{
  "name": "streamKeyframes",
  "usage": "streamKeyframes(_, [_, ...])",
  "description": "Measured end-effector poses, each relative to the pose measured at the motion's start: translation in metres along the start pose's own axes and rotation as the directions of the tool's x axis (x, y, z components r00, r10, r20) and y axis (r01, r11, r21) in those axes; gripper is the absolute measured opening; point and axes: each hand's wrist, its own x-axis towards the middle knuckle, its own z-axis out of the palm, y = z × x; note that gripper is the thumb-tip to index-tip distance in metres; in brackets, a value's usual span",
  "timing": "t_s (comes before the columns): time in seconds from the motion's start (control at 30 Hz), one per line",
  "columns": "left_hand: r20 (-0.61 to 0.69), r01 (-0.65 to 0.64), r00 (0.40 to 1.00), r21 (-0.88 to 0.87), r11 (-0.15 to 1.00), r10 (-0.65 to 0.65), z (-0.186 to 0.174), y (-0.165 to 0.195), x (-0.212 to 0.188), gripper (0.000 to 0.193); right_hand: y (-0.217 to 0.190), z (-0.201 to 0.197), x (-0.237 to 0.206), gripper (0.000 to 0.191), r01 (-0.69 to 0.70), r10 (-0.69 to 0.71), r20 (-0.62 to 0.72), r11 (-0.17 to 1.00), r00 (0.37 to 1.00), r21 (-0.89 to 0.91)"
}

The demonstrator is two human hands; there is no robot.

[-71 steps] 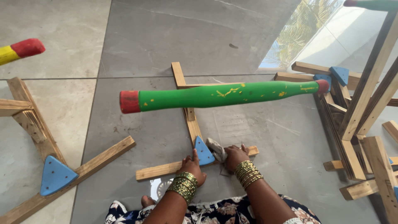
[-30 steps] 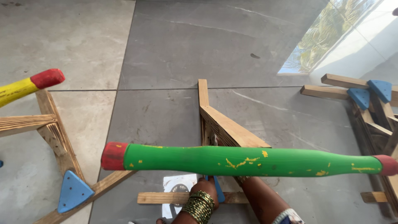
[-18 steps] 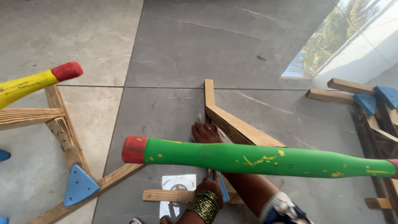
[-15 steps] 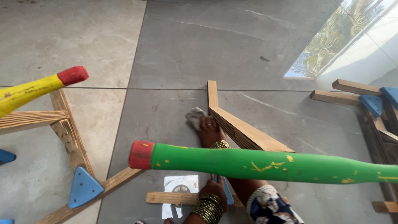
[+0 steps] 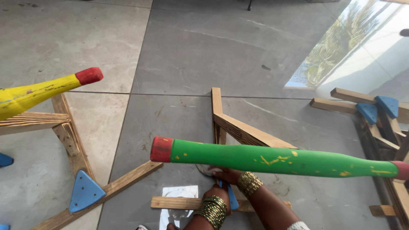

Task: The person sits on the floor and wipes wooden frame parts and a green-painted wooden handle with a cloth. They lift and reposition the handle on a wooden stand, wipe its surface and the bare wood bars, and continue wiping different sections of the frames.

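While the green pole lies crosswise above both wrists, its long axis left to right:
Left hand: nearer, fingers curled at the blue wedge on the crossbar; grip unclear.
Right hand: just beyond, under the pole, pressing a grey scrap; closure hidden.

Bare, rough-sawn wood is seen in the frame. The green club is coated in matt paint, chipped to yellow. The floor is laid in smooth, faintly glossy grey tile.
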Motion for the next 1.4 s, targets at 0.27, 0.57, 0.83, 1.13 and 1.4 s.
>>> streamKeyframes(0.27, [-0.150,-0.084,0.986,-0.087,0.993,0.070,-0.042,0.004,-0.026,0.063,-0.002,0.005,-0.060,0.030,-0.055,0.422,-0.082,0.304,0.903,0.951])
streamKeyframes(0.57, [-0.879,-0.917,0.376,-0.306,0.258,0.293,-0.097,0.028,-0.083,0.072,-0.198,-0.131,-0.151,0.029,0.450,-0.206,-0.896,0.893,0.394,-0.007])
streamKeyframes(0.83, [-0.805,-0.802,0.334,-0.516,-0.301,0.491,-0.097,0.042,-0.121,0.080,-0.248,-0.175,-0.125,0.052,-0.271,-0.194,-0.824,0.883,0.533,-0.383])
streamKeyframes(1.13, [-0.882,0.179,-0.069,-0.471,-0.864,0.466,-0.129,0.032,-0.162,0.065,-0.339,-0.150,-0.034,0.071,-0.188,-0.304,-0.661,0.804,0.686,-0.565])
streamKeyframes(1.4, [-0.745,-0.026,0.318,-0.625,-0.781,0.586,-0.109,0.034,-0.120,0.062,-0.307,-0.145,-0.058,0.079,-0.226,-0.282,-0.661,0.787,0.696,-0.575])
